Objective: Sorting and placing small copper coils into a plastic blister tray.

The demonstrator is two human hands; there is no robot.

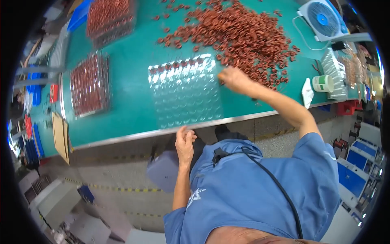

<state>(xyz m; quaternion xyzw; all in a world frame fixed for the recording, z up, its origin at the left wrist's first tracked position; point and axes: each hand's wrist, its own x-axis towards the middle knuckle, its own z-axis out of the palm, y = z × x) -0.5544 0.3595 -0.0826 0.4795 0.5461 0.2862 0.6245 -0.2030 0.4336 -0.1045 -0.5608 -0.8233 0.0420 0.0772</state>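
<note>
A green bench (134,77) carries a clear blister tray (185,91), only its far row filled with red-brown rings. Beyond lies a loose heap of the same rings (239,34). Two full trays (89,84) sit left. The right hand (235,80) rests at the heap's edge, fingers curled; whether it grips any ring cannot be told. The left hand (185,142) touches the bench rim, holding nothing.

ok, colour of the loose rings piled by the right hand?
Reddish-brown, seen in the head view: the loose rings lie on the green table beside the right hand.
</note>
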